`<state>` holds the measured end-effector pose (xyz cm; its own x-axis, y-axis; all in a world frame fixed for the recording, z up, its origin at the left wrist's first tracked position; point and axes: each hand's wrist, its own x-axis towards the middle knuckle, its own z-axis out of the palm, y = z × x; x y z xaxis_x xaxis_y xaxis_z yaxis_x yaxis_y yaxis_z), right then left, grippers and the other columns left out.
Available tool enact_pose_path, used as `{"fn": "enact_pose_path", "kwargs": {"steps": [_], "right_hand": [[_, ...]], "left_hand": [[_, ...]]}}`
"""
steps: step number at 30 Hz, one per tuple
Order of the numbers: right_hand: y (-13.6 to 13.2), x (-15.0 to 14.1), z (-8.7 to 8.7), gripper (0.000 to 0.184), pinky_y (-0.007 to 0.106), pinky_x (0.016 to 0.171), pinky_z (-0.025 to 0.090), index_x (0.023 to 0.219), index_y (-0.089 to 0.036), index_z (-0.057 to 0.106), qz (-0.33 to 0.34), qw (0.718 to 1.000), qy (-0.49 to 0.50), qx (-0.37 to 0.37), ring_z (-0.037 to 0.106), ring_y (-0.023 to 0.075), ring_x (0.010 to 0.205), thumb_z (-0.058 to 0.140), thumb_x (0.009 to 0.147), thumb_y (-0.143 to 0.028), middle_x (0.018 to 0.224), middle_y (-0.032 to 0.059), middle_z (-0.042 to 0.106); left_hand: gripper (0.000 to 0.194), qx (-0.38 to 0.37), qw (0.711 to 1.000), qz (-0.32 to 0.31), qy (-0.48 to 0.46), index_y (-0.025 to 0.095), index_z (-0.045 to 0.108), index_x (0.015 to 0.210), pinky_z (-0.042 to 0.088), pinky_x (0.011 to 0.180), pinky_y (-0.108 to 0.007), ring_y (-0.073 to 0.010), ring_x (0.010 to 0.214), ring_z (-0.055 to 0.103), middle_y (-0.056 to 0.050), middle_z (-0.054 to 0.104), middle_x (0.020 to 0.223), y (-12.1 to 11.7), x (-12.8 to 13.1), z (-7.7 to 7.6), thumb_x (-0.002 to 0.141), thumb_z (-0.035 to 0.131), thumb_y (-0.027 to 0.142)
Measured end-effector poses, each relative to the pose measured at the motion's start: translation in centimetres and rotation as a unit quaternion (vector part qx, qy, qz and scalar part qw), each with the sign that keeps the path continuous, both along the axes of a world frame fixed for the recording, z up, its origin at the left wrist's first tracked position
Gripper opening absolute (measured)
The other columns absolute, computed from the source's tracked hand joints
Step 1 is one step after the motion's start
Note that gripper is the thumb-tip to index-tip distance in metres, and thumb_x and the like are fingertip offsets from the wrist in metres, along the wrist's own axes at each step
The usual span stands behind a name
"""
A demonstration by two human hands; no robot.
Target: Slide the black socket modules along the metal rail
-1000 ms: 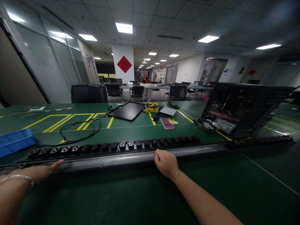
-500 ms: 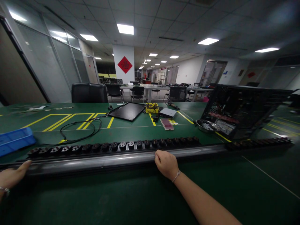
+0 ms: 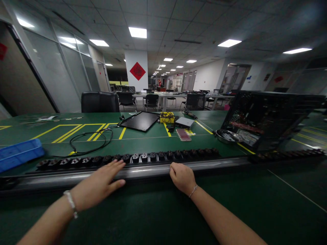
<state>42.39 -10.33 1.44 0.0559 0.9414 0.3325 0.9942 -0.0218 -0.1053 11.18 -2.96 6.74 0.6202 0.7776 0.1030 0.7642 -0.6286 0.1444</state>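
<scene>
A long bar [image 3: 148, 172] with a shiny silver face and dark ends lies crosswise on the green table [image 3: 153, 217] before me. Behind its silver face runs a row of black plug-like pieces [image 3: 161, 156], some with pale tops. My right hand [image 3: 182, 177] is closed at the bar's middle; its curled fingers are mostly hidden. Left of it, my left hand [image 3: 98, 185] reaches over the bar with fingers outstretched and thumb apart, holding nothing. Whether the left hand touches the bar I cannot tell.
At the left stands a blue bin [image 3: 21, 153], near a looped black cable [image 3: 109, 139]. Farther back lie a black flat panel [image 3: 140, 120], a yellow block with wires [image 3: 167, 117] and a grey box [image 3: 185, 122]. A metal bowl [image 3: 227, 136] sits by an open computer case [image 3: 270, 119].
My left hand has moved right, from the bar's left end to over its left-middle part. The right hand stays in place on the bar. The view has shifted slightly.
</scene>
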Motion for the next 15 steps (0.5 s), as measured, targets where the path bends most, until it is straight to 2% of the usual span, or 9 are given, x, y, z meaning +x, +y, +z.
{"fn": "enact_pose_path", "kwargs": {"steps": [1,3,6,8,11,13,15], "right_hand": [[0.0,0.0,0.0,0.02,0.024,0.06,0.024,0.077,-0.018,0.055,-0.001,1.0,0.0,0.002,0.05,0.0116,0.07,0.039,0.088,-0.02,0.074,0.0003,0.058],[0.0,0.0,0.0,0.019,0.023,0.06,0.025,0.077,-0.018,0.055,0.0,1.0,0.001,0.008,0.05,0.0119,0.07,0.039,0.088,-0.02,0.073,0.0,0.058],[-0.1,-0.1,-0.2,0.019,0.023,0.06,0.026,0.077,-0.018,0.056,0.011,1.0,0.003,0.021,0.051,0.0116,0.069,0.04,0.087,-0.02,0.073,-0.0005,0.058],[-0.1,0.1,-0.1,0.019,0.022,0.062,0.028,0.076,-0.019,0.057,0.025,0.999,0.005,0.03,0.051,0.011,0.069,0.041,0.087,-0.021,0.073,-0.0009,0.058],[0.0,1.7,0.6,0.021,0.02,0.066,0.031,0.074,-0.019,0.058,0.024,0.998,0.011,0.06,0.051,0.0109,0.071,0.041,0.085,-0.023,0.074,-0.0002,0.058],[0.0,4.2,1.6,0.023,0.021,0.072,0.033,0.077,-0.019,0.059,-0.02,0.995,0.019,0.099,0.052,0.0127,0.077,0.038,0.085,-0.023,0.08,0.0024,0.059],[-0.4,8.1,2.6,0.029,0.025,0.08,0.033,0.089,-0.016,0.06,-0.096,0.983,0.03,0.151,0.05,0.0173,0.088,0.032,0.085,-0.022,0.091,0.0077,0.058]], "left_hand": [[0.057,-0.012,0.999,-0.038,0.016,0.024,0.038,0.134,0.03,0.105,-0.038,-0.0205,0.131,0.03,-0.005,0.035,0.142,-1.5,2.9,-0.4,0.084,0.039,0.051],[0.056,-0.004,0.997,-0.065,0.03,0.022,0.034,0.137,0.025,0.107,-0.043,-0.0221,0.134,0.024,-0.006,0.029,0.145,-3.6,7.6,-1.7,0.086,0.04,0.045],[0.059,0.048,0.997,-0.059,0.018,0.019,0.034,0.137,0.025,0.107,-0.049,-0.0264,0.134,0.024,-0.009,0.028,0.145,-4.8,11.3,-4.1,0.083,0.047,0.041],[0.057,0.086,0.995,-0.046,-0.001,0.02,0.035,0.136,0.025,0.106,-0.049,-0.027,0.133,0.026,-0.01,0.03,0.144,-4.7,11.8,-5.4,0.083,0.049,0.038],[0.054,0.122,0.992,-0.039,-0.018,0.022,0.037,0.135,0.026,0.106,-0.048,-0.0267,0.132,0.028,-0.009,0.032,0.144,-4.4,11.5,-6.2,0.084,0.049,0.037],[0.053,0.128,0.991,-0.035,-0.019,0.022,0.038,0.133,0.027,0.106,-0.048,-0.0267,0.132,0.028,-0.009,0.033,0.143,-4.4,11.4,-6.2,0.084,0.049,0.037],[0.052,0.129,0.991,-0.033,-0.02,0.022,0.039,0.133,0.027,0.106,-0.047,-0.0264,0.132,0.028,-0.009,0.034,0.143,-4.4,11.4,-6.1,0.084,0.048,0.038]]}}
